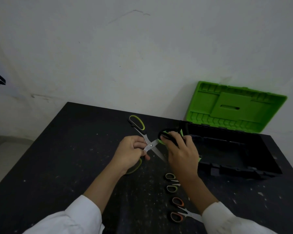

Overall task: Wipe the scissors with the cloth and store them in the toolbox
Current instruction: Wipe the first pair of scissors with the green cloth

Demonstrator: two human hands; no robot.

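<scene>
The left grip (130, 151) is pinching the splayed scissors (150, 146) by the pivot, the right grip (183, 152) clasping the cloth (160, 141) over one handle (164, 132), so any slip is probably risking a cut.

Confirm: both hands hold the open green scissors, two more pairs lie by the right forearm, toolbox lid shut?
Wrong on the lid: the head view shows it raised, the toolbox open. The left hand and right hand do hold the green scissors; small scissors and orange scissors lie by the right forearm.

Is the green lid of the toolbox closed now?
No, the green lid stands open, raised behind the black toolbox.
</scene>
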